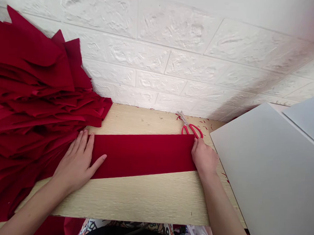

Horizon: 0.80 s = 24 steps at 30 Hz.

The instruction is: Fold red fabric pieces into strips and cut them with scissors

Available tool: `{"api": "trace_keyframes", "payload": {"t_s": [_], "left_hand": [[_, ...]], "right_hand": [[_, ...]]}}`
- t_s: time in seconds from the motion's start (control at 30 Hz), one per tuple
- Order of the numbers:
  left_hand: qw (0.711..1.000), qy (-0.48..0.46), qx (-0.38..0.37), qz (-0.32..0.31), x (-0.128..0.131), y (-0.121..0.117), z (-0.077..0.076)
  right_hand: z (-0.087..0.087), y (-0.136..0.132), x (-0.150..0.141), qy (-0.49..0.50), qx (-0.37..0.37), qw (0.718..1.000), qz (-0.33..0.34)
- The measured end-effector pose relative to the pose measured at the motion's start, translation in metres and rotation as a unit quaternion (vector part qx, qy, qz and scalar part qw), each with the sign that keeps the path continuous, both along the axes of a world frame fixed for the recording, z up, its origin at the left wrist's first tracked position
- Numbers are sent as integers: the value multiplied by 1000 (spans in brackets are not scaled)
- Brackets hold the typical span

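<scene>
"What are the two hands doing?"

"The left hand is open and flat, with its fingers spread and its thumb out to the side. It lies on the left part of the red strip. The right hand is closed and pinches the right end."

"Where is the red strip?"

"It lies flat and long across the worktop, between the two hands. Its left end goes by the big red pile, but I can't tell where it stops."

"What's in the pile?"

"Lots of red cloth, all folded and floppy (it looks like a giant messy flower!). The left fingertips are right by its edge."

"And the scissors?"

"They're on the worktop, just past the far edge of the red strip, near the right hand. They have red handles, and the blades point to the white wall. Tiny red bits lie near them."

"What's that on the right?"

"A big white thing with flat sides. I can't tell what it is."
</scene>
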<state>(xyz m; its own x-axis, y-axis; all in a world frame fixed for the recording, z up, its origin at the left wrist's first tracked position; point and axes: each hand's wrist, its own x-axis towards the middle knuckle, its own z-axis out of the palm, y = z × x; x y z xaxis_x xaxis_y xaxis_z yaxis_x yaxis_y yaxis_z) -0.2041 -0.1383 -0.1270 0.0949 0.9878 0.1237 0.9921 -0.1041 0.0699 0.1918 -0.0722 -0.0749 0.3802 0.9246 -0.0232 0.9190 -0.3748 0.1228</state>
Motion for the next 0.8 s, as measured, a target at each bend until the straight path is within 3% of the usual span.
{"api": "trace_keyframes", "payload": {"t_s": [0.43,0.67,0.8], "left_hand": [[999,-32,-19,13,-2,0,1],[995,-94,-7,38,2,-4,16],[994,-93,58,18,8,-10,27]], "right_hand": [[-2,2,2,1,-6,1000,-9],[2,3,3,31,-18,999,-13],[4,2,3,35,-13,999,-8]]}}
